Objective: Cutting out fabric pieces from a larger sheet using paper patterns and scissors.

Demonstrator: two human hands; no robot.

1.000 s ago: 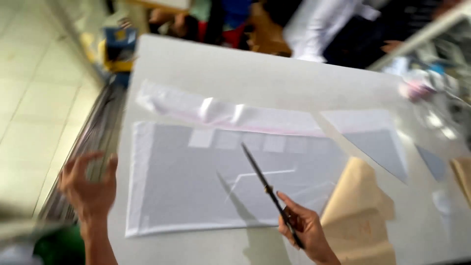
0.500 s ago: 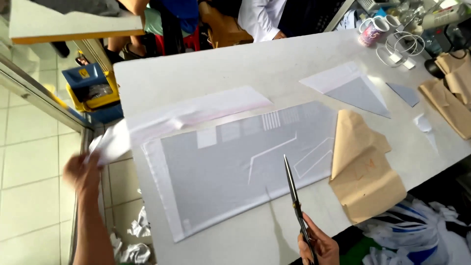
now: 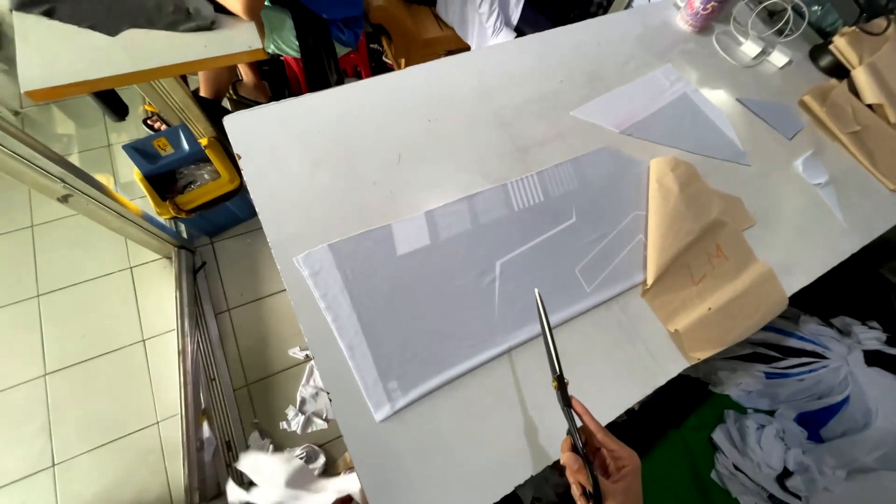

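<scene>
My right hand [image 3: 605, 462] grips the handles of long metal scissors [image 3: 553, 353] at the table's near edge. Their closed blades point away from me, over the near edge of a grey fabric panel [image 3: 467, 271]. The panel lies flat on the white table [image 3: 392, 131] and bears white marked lines and pale squares. A folded brown paper pattern [image 3: 705, 266] rests on the panel's right end. My left hand is out of view. A crumpled white strip [image 3: 280, 476] hangs at the lower left, below the table's edge.
Grey and white fabric offcuts [image 3: 672, 117] lie at the back right, with more brown paper [image 3: 863, 93] at the far right edge. White scraps [image 3: 308, 406] litter the tiled floor. A blue and yellow bin [image 3: 187, 177] stands by the table's left corner. A scrap heap [image 3: 812, 411] sits to my right.
My left hand pulled the long white strip off the table's far side and down to the left, then left the view. The scissors stayed in my right hand.
</scene>
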